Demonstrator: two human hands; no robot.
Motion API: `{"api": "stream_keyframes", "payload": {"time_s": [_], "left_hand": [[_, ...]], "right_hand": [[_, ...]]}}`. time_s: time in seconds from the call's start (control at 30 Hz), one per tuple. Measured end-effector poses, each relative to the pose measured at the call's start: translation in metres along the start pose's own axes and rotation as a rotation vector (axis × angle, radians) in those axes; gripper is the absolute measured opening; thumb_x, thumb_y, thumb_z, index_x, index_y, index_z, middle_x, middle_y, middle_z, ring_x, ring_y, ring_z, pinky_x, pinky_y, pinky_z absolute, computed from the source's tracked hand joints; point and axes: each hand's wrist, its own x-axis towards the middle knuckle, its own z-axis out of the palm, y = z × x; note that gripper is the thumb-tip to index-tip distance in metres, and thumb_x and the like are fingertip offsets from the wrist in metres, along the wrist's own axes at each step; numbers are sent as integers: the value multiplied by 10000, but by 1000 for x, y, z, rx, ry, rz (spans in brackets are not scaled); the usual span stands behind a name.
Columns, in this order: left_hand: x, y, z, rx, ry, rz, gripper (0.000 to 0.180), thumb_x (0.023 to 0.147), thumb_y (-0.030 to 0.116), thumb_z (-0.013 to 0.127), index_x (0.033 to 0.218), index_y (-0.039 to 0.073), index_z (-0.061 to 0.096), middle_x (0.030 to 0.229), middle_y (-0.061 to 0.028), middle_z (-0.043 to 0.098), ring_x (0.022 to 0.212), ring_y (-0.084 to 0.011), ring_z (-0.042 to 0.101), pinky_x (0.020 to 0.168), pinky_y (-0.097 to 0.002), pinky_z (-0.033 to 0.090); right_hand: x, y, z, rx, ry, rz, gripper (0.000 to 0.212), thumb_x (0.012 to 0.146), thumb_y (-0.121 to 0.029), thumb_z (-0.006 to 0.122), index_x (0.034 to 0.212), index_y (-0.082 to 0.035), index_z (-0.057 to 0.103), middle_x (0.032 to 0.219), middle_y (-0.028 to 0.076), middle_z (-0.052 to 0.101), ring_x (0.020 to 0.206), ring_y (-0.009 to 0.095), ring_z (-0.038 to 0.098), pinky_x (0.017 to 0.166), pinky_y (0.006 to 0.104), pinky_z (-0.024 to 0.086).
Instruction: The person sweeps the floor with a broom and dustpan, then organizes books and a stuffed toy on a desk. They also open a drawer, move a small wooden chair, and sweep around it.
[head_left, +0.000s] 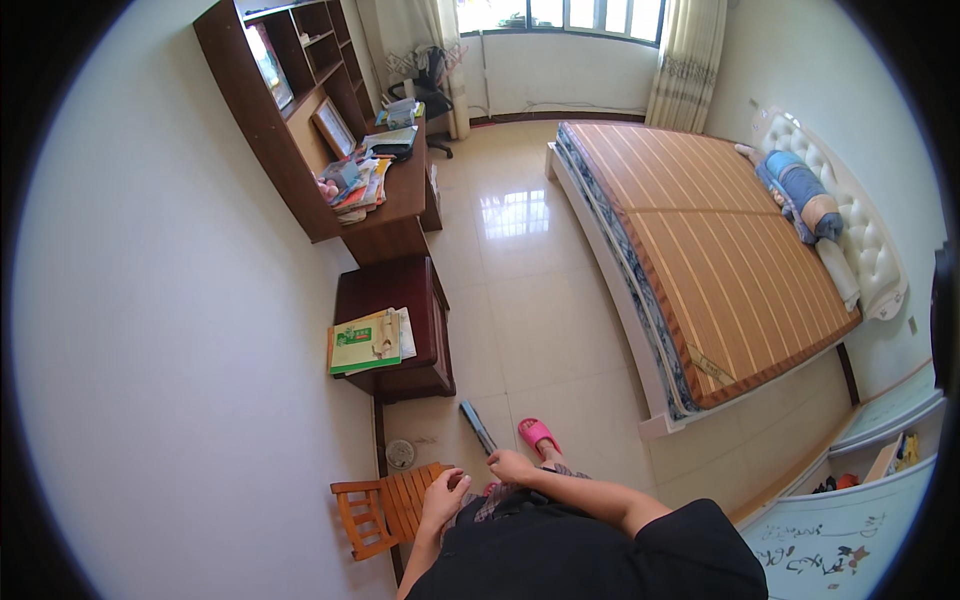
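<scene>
My right hand (512,467) is closed round the near end of a long, narrow blue-grey object (477,424). It points away from me and a little left, above the tiled floor; its exact kind is unclear. My left hand (446,492) hovers over the seat of a small slatted wooden chair (405,505), its fingers loosely bent and the thumb apart from them. Nothing shows in that hand. One foot in a pink slipper (538,435) is just beyond my right hand.
A dark red cabinet (385,285) with papers and a green-yellow bag (365,342) stands ahead left, before a cluttered desk (405,190). A bed with a brown mat (720,250) fills the right. An open drawer (850,465) is at lower right. A round metal object (400,455) lies near the chair.
</scene>
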Motion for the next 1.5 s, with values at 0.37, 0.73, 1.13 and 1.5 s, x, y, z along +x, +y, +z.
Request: {"api": "stream_keyframes", "payload": {"time_s": [0.37,0.73,1.13,1.5], "left_hand": [[-12,-18,8,-60,-6,-22,358,778,274,571,1014,6,547,897,-120,606,812,-191,583,715,-276,452],[-32,89,-29,-296,-84,287,244,796,159,563,977,-5,556,855,-76,582,794,-155,545,722,-254,426],[-134,283,-83,-787,-943,1432,604,744,295,633,1239,394,302,731,-53,540,505,-125,493,433,-222,389],[-148,282,-79,-861,-1022,1375,533,767,228,625,1221,327,365,707,-80,547,491,-141,473,451,-222,388]], "right_hand": [[5,14,6,-21,-6,-68,300,710,-168,443,935,-52,605,744,129,622,525,217,596,549,320,476],[11,14,10,58,-38,-2,315,703,-105,405,946,-51,598,640,134,601,456,214,574,450,316,469],[5,8,6,37,-95,62,334,719,-119,418,1008,-72,577,685,118,612,447,181,563,424,304,454],[13,20,11,97,-127,52,359,697,-85,422,1023,-47,567,684,123,607,430,185,552,386,295,444]]}}
